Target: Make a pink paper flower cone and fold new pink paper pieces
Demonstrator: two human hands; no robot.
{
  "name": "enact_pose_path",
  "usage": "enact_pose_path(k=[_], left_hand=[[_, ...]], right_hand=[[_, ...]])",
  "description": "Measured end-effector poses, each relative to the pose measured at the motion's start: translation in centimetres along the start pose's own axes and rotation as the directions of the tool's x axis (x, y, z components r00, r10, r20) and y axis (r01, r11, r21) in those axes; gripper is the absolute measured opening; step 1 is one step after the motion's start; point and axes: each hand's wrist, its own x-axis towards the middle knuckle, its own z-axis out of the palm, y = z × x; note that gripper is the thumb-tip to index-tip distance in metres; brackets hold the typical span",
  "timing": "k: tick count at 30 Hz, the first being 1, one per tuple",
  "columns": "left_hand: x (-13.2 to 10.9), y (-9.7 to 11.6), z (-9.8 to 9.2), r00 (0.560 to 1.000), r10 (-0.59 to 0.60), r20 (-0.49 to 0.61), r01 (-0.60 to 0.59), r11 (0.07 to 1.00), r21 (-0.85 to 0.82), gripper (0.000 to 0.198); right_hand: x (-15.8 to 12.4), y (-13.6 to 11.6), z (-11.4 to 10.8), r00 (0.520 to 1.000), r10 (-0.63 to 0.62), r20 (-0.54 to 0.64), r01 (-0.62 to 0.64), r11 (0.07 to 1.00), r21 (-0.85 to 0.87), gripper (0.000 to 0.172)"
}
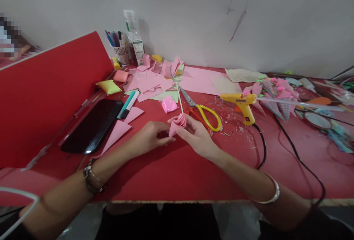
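Observation:
My right hand (pixel 198 136) is closed around a pink paper flower (pixel 178 123) with rolled, layered petals, its thumb pressed on the front. My left hand (pixel 152 136) sits just left of the flower, thumb and fingers apart; whether its fingertips touch the paper behind is hidden. A thin pale stick (pixel 180 98) slants away behind the flower. Beyond my right hand lie yellow-handled scissors (pixel 203 112), blades pointing away. A bright pink packet (pixel 169 104) rests just past the flower. Pink paper cones (pixel 117 133) lie left of my left hand.
A yellow glue gun (pixel 240 103) with a clear glue stick and black cord stands right, near finished paper cones (pixel 273 94). At left are a black phone (pixel 92 125), markers (pixel 129 104) and a red board (pixel 52 96). Pink sheets (pixel 149 83), a bottle (pixel 136 44) and a pen cup (pixel 121 54) line the back.

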Motion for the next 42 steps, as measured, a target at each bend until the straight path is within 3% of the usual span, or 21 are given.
enact_pose_path(k=[5, 10, 16, 19, 22, 26, 35, 42], left_hand=[[-0.04, -0.53, 0.04, 0.999, 0.033, 0.002, -0.033, 0.999, 0.029, 0.016], [-0.05, -0.65, -0.05, 0.997, 0.071, -0.011, -0.069, 0.994, 0.082, 0.016], [-0.15, 0.18, -0.46, 0.999, 0.03, 0.04, -0.032, 0.999, 0.042, 0.019], [-0.17, 0.23, -0.54, 0.995, 0.03, 0.098, -0.032, 0.999, 0.019, 0.024], [-0.09, 0.07, -0.49, 0.993, 0.073, 0.088, -0.082, 0.992, 0.099, 0.027], [0.03, -0.05, -0.4, 0.995, 0.094, 0.046, -0.1, 0.979, 0.179, 0.024], [0.13, -0.29, -0.37, 0.997, 0.061, 0.053, -0.065, 0.994, 0.082, 0.026], [0.11, -0.07, -0.58, 0.995, -0.026, 0.101, 0.028, 1.0, -0.014, 0.033]], right_hand=[[-0.23, -0.05, -0.05, 0.996, -0.087, 0.03, 0.089, 0.994, -0.061, 0.018], [-0.25, -0.55, -0.19, 0.994, -0.095, 0.054, 0.1, 0.989, -0.109, 0.014], [-0.03, -0.43, -0.33, 1.0, -0.001, 0.02, 0.001, 1.0, -0.005, 0.021], [0.02, -0.29, -0.29, 0.993, 0.083, 0.084, -0.085, 0.996, 0.02, 0.022], [0.07, -0.38, -0.27, 0.983, 0.127, 0.131, -0.127, 0.992, -0.002, 0.017], [0.24, -0.67, -0.42, 0.986, 0.113, 0.121, -0.108, 0.993, -0.048, 0.012], [0.59, -0.73, -0.63, 0.985, 0.159, -0.06, -0.164, 0.983, -0.086, 0.023], [0.61, -0.68, -0.74, 0.989, 0.143, -0.047, -0.147, 0.986, -0.075, 0.028]])
